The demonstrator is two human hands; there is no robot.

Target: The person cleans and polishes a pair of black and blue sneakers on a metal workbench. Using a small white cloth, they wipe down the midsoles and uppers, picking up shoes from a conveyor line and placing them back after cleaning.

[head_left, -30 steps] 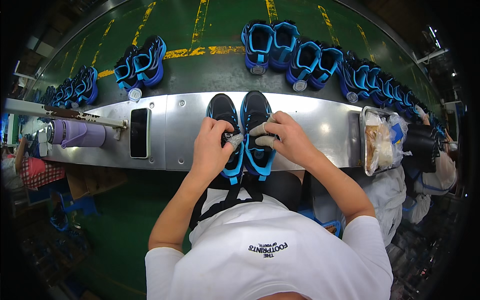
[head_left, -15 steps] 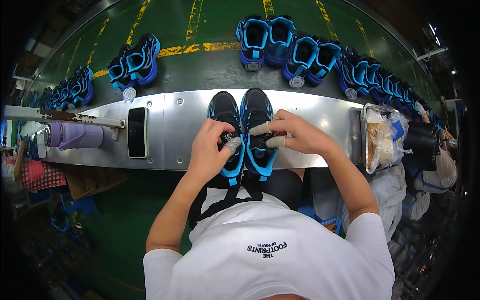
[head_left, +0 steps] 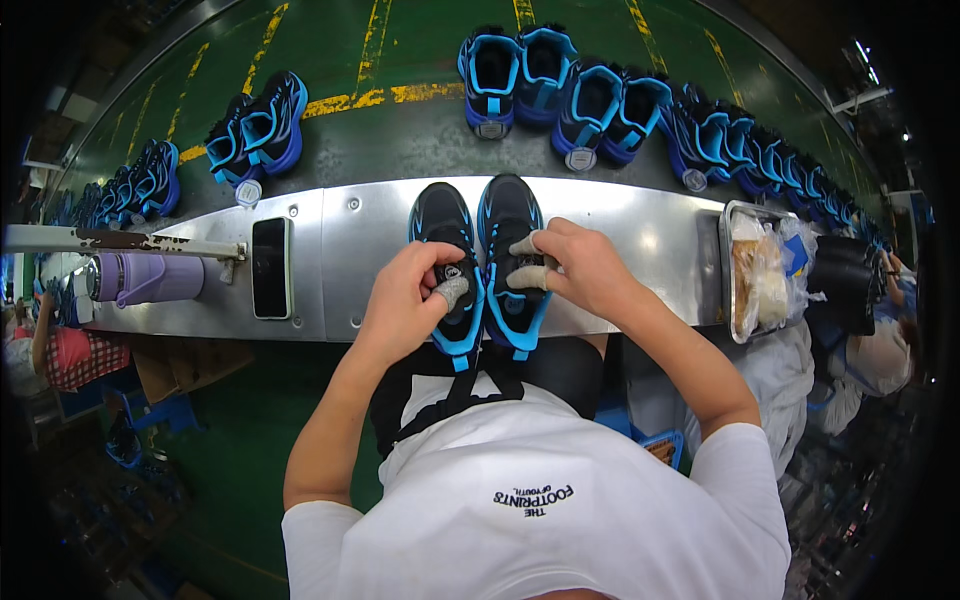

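Observation:
Two black sneakers with bright blue linings stand side by side at the bench's near edge, heels toward me. My left hand (head_left: pixel 405 297) bends over the left sneaker (head_left: pixel 442 212), thumb and fingers closed around its tongue beside a round badge. A grey wrap covers that thumb. Over the right sneaker (head_left: pixel 512 208), my right hand (head_left: pixel 575 266) reaches in from the side. Its thumb and a finger, both in pale finger covers, pinch at the tongue and lace area. The exact grip is partly hidden under the fingertips.
Past the metal bench (head_left: pixel 640 215), a green belt (head_left: pixel 420 60) carries several similar sneakers (head_left: pixel 595 110). A phone (head_left: pixel 271 268), a purple bottle (head_left: pixel 160 277) and a metal bar (head_left: pixel 130 240) are at left. A tray with bagged items (head_left: pixel 750 270) sits at right.
My right thumb has moved inward onto the right sneaker's tongue. My left hand stays at the left tongue. The sneakers on the belt have shifted slightly left.

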